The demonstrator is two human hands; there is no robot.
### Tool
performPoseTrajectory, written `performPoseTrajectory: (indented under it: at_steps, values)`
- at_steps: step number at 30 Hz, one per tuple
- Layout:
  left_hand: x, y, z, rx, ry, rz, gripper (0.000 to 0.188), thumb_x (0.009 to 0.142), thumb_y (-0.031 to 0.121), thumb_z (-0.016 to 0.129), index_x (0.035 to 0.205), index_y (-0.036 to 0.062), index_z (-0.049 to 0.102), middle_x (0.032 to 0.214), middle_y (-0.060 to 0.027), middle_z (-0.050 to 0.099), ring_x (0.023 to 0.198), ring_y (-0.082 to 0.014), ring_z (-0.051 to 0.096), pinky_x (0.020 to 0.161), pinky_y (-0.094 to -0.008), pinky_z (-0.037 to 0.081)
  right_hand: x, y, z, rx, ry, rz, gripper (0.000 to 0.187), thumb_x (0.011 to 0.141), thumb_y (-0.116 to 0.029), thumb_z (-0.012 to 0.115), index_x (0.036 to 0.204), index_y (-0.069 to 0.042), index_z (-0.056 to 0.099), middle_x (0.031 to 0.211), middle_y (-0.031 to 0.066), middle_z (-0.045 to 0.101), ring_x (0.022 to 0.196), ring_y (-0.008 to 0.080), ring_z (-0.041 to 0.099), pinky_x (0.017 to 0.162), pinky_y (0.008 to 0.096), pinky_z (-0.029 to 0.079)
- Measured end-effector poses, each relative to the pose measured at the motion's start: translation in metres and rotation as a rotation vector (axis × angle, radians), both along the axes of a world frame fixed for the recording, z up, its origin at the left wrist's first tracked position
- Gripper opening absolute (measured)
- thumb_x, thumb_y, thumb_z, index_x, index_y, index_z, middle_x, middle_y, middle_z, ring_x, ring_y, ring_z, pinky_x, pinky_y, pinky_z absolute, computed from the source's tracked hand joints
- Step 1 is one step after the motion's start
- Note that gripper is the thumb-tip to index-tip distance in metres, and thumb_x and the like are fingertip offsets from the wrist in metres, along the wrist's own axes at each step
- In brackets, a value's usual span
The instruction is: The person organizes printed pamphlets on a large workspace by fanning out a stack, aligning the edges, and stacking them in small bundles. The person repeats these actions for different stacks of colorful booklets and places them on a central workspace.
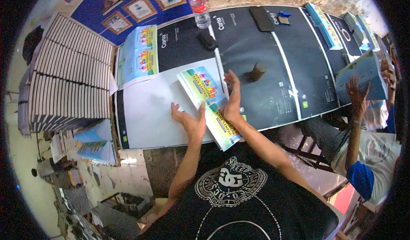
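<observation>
A stack of colourful printed sheets [213, 99], with the same yellow-and-blue cover design repeated twice, lies at a slant on a pale board [147, 112] and juts past the table's near edge. My left hand [191, 122] is open on its left side, fingers spread, with the thumb by the stack's edge. On the right side my right hand [232, 101] is also open, its fingers stretched upward and its palm along the edge. Behind the board lies another pile of matching sheets [139, 54]. A dark block [207, 40] sits farther back.
Tall stacks of thick books [70, 77] stand at left. A red-capped water bottle [200, 8], a brown cylindrical piece [257, 72] and a dark flat pad [261, 19] rest on the black-topped table [299, 60]. At right, a co-worker's hand [358, 95] handles a blue printed stack [363, 75].
</observation>
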State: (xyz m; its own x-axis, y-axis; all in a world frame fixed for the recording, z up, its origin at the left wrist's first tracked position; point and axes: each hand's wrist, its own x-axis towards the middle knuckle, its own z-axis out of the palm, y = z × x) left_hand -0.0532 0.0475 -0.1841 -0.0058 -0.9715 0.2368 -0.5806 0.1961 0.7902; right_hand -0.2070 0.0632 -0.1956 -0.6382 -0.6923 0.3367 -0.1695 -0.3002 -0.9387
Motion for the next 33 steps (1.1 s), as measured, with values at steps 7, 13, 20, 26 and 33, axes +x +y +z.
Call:
performPoseTrajectory:
  at_steps: [7, 13, 20, 26, 33]
  values:
    - [-0.003, -0.013, 0.009, 0.828, 0.775, -0.256, 0.049, 0.099, 0.028, 0.064, 0.133, -0.006, 0.054, 0.119, -0.0144, 0.067, 0.106, -0.0217, 0.065, 0.091, -0.0358, 0.053, 0.034, 0.006, 0.003, 0.232, 0.012, 0.043, 0.055, 0.102, -0.031, 0.052, 0.142, 0.005, 0.043, 0.134, 0.0205, 0.052, 0.128, 0.0312, 0.049, 0.112, 0.041, 0.036]
    - [0.016, -0.012, 0.001, 1.041, 0.998, -0.289, 0.053, 0.104, 0.038, 0.055, 0.135, -0.0042, 0.051, 0.12, -0.0175, 0.067, 0.099, -0.0298, 0.071, 0.084, -0.0432, 0.06, -0.141, 0.015, 0.145, -0.473, 0.623, -0.266, 0.02, 0.084, -0.018, 0.066, 0.101, -0.008, 0.071, 0.099, 0.0121, 0.071, 0.094, 0.0324, 0.066, 0.089, 0.0439, 0.046]
    - [0.012, -0.015, -0.007, 1.095, 1.003, -0.233, 0.056, 0.104, 0.042, 0.052, 0.135, -0.0046, 0.051, 0.118, -0.0177, 0.067, 0.098, -0.0292, 0.071, 0.081, -0.0426, 0.061, -0.418, -0.071, 0.028, 0.758, 0.908, -0.532, 0.027, 0.084, -0.017, 0.064, 0.11, -0.011, 0.069, 0.117, 0.0146, 0.068, 0.115, 0.0354, 0.06, 0.097, 0.0565, 0.044]
    - [0.014, -0.008, 0.001, 1.047, 0.889, -0.092, 0.06, 0.1, 0.042, 0.062, 0.13, -0.0085, 0.052, 0.114, -0.0196, 0.067, 0.093, -0.0272, 0.072, 0.074, -0.04, 0.062, -0.432, -0.102, 0.006, 0.866, 1.109, -0.332, 0.033, 0.081, -0.016, 0.062, 0.113, -0.013, 0.06, 0.119, 0.0151, 0.066, 0.118, 0.0354, 0.056, 0.094, 0.0555, 0.042]
    - [0.012, -0.016, -0.019, 1.062, 1.032, -0.212, 0.053, 0.1, 0.037, 0.062, 0.128, -0.0073, 0.055, 0.111, -0.0179, 0.068, 0.094, -0.0267, 0.071, 0.078, -0.0391, 0.062, -0.469, -0.055, 0.012, -0.009, -0.479, 0.169, 0.03, 0.082, -0.011, 0.062, 0.113, -0.013, 0.063, 0.139, 0.0218, 0.058, 0.109, 0.0274, 0.061, 0.094, 0.0415, 0.045]
